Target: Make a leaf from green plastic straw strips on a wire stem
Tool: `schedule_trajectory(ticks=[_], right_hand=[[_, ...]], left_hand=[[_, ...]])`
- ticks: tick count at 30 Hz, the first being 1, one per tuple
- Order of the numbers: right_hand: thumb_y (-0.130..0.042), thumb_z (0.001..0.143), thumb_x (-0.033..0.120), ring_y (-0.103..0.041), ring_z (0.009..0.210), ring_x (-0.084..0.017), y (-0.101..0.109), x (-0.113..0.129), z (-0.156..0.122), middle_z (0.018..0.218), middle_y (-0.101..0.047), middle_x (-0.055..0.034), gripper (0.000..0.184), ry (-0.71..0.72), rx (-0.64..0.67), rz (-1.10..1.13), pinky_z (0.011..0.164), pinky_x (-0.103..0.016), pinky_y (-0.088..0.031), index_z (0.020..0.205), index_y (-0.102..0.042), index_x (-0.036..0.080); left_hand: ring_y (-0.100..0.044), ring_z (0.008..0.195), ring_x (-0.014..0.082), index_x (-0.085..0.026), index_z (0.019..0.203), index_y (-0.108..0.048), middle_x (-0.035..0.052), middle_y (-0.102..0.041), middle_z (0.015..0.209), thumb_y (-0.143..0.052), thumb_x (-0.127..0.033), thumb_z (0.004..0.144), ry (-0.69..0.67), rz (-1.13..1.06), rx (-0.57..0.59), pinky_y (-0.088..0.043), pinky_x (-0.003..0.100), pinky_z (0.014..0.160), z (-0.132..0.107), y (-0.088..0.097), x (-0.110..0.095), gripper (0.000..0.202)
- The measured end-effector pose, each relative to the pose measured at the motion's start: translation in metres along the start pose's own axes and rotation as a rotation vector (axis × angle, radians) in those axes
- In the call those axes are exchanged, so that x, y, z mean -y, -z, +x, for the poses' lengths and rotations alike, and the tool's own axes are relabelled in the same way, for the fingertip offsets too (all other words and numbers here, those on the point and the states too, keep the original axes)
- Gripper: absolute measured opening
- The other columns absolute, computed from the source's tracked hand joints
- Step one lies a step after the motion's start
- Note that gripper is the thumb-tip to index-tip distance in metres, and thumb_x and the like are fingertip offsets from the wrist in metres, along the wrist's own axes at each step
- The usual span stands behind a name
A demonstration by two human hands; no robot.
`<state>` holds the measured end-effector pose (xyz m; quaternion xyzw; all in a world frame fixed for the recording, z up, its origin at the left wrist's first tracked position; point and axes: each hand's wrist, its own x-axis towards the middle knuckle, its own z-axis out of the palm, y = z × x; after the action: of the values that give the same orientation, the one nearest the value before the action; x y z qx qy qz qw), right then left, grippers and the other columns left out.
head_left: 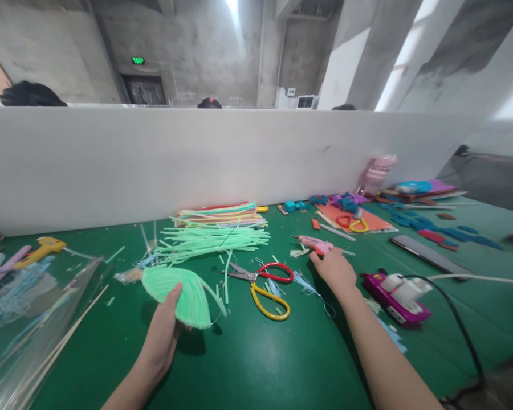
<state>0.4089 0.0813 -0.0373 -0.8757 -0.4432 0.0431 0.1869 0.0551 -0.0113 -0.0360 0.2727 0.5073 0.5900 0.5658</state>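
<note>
My left hand [165, 330] holds a fan-shaped bundle of light green strips [177, 290] just above the green table [256, 359], thumb on its lower edge. My right hand [333, 267] reaches forward and closes on the handle of a pink glue gun [316, 245] lying on the table. Red-and-yellow scissors [267, 285] lie between my two hands. A loose pile of green strips [209, 236] lies behind the fan.
A white partition [196, 159] walls the table's far side; heads of other people show above it. A purple power strip [395, 296] with a black cable sits right. A yellow glue gun [43, 249] and clear plastic lie left. Coloured foam pieces [354, 213] lie far right.
</note>
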Motion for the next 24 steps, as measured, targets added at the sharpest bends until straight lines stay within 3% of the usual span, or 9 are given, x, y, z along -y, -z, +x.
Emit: schedule_trajectory(ticks=[5, 8, 11, 16, 20, 24], right_hand=[[-0.048, 0.082, 0.054, -0.067, 0.086, -0.035, 0.013, 0.009, -0.012, 0.091, -0.067, -0.0189, 0.058, 0.041, -0.082, 0.068, 0.066, -0.037, -0.048, 0.118, -0.044, 0.008], [-0.051, 0.08, 0.054, -0.066, 0.075, -0.031, 0.018, 0.019, -0.024, 0.078, -0.067, -0.0102, 0.056, 0.124, -0.182, 0.196, 0.06, -0.033, -0.044, 0.118, -0.043, 0.014], [-0.051, 0.079, 0.058, -0.063, 0.066, -0.027, 0.017, 0.029, -0.039, 0.069, -0.064, -0.0041, 0.05, 0.236, -0.209, 0.325, 0.058, -0.031, -0.041, 0.111, -0.048, 0.019], [-0.058, 0.075, 0.05, -0.057, 0.056, -0.021, 0.011, 0.043, -0.063, 0.063, -0.059, 0.0004, 0.036, 0.441, -0.188, 0.439, 0.056, -0.028, -0.04, 0.096, -0.05, 0.021], [-0.065, 0.068, 0.04, -0.054, 0.052, -0.019, 0.009, 0.05, -0.078, 0.063, -0.059, 0.0011, 0.037, 0.437, -0.178, 0.577, 0.051, -0.027, -0.04, 0.095, -0.049, 0.02], [-0.066, 0.07, 0.043, -0.053, 0.052, -0.015, 0.01, 0.053, -0.085, 0.069, -0.062, 0.0007, 0.044, 0.415, -0.174, 0.811, 0.051, -0.025, -0.043, 0.104, -0.051, 0.018]], left_hand=[[-0.041, 0.046, 0.0103, -0.017, 0.091, -0.063, -0.005, -0.053, 0.058, -0.063, -0.047, 0.079, -0.099, -0.072, 0.052, -0.038, 0.022, 0.042, -0.005, -0.005, -0.005, 0.032], [-0.041, 0.044, 0.0108, -0.017, 0.084, -0.06, -0.0056, -0.048, 0.053, -0.061, -0.045, 0.08, -0.102, -0.057, 0.112, -0.039, 0.024, 0.043, -0.005, -0.006, -0.008, 0.028], [-0.044, 0.046, 0.0109, -0.018, 0.076, -0.056, -0.0052, -0.05, 0.054, -0.066, -0.042, 0.077, -0.104, -0.039, 0.099, -0.04, 0.024, 0.044, -0.004, -0.006, -0.007, 0.026], [-0.053, 0.053, 0.0126, -0.018, 0.087, -0.061, -0.002, -0.061, 0.068, -0.076, -0.039, 0.069, -0.12, -0.014, 0.076, -0.045, 0.024, 0.045, -0.005, -0.008, -0.011, 0.032], [-0.056, 0.054, 0.0138, -0.015, 0.089, -0.063, 0.0007, -0.065, 0.074, -0.083, -0.035, 0.06, -0.107, -0.037, 0.045, -0.049, 0.026, 0.045, -0.012, -0.014, -0.017, 0.04], [-0.057, 0.055, 0.0146, -0.015, 0.097, -0.064, 0.0016, -0.065, 0.073, -0.084, -0.031, 0.058, -0.094, -0.065, 0.028, -0.05, 0.025, 0.043, -0.022, -0.018, -0.021, 0.047]])
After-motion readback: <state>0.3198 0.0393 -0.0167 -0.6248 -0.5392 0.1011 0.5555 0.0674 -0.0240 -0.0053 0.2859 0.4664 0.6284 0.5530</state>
